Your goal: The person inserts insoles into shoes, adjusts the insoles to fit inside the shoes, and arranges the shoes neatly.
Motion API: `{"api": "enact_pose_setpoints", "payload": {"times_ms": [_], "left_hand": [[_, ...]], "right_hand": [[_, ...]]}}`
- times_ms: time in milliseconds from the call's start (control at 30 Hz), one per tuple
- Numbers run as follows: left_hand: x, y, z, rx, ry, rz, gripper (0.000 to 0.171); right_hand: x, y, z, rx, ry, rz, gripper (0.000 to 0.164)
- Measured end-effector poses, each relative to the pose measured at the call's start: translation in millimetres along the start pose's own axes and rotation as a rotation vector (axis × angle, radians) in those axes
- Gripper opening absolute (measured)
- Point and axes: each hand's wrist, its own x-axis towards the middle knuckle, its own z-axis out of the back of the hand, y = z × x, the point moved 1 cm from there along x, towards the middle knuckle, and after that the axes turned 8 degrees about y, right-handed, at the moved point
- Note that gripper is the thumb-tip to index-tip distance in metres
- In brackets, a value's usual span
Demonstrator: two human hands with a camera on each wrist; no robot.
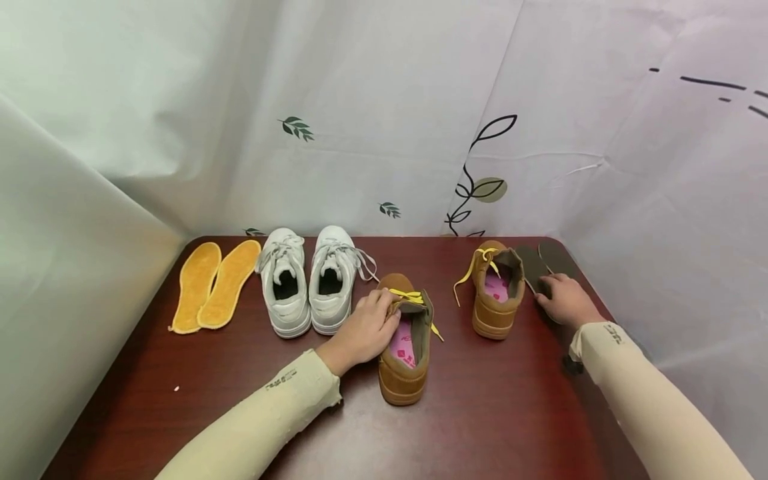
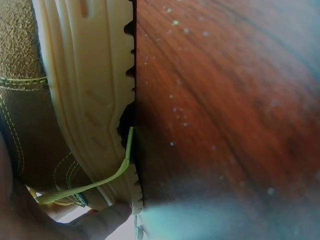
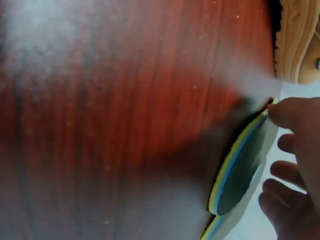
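My left hand (image 1: 367,327) grips a brown shoe (image 1: 403,388) with yellow laces, its fingers at the tongue and laces. This shoe stands upright at the table's middle, a pink insole (image 1: 402,347) inside. In the left wrist view, the thumb and fingers lie round the shoe's sole (image 2: 90,100) near one end. Over at the far right, my right hand (image 1: 567,300) is on two dark insoles (image 1: 526,261). The right wrist view shows a fingertip touching the end of one insole (image 3: 240,170), with yellow and blue layers at its edge; the other fingers are loosely bent.
The matching brown shoe (image 1: 494,317), also with a pink insole, stands just left of the dark insoles. White sneakers (image 1: 288,313) and two orange insoles (image 1: 195,287) occupy the back left of the dark red table (image 1: 480,400). Pale curtains (image 1: 384,100) hang behind and beside it.
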Motion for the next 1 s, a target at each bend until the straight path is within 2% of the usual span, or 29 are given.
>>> {"api": "enact_pose_setpoints", "payload": {"times_ms": [167, 367, 467, 767, 1000], "left_hand": [[-0.1, -0.1, 0.3, -0.001, -0.004, 0.003, 0.034], [-1.2, -1.4, 0.7, 0.0, 0.01, 0.01, 0.035], [-1.8, -2.2, 0.7, -0.002, 0.015, 0.011, 0.035], [-0.8, -1.8, 0.7, -0.017, 0.005, 0.017, 0.035], [-0.7, -1.6, 0.4, -0.02, 0.004, 0.015, 0.035]], "right_hand": [[-2.2, -7.8, 4.0, 0.016, -0.004, -0.032, 0.05], [-6.3, -17.9, 6.9, 0.021, 0.09, -0.084, 0.052], [-7.2, -22.3, 6.4, 0.027, 0.107, -0.09, 0.054], [-14.1, -35.8, 5.9, -0.017, 0.038, -0.03, 0.046], [-32.1, -44.5, 3.2, 0.006, -0.012, -0.061, 0.046]]}}
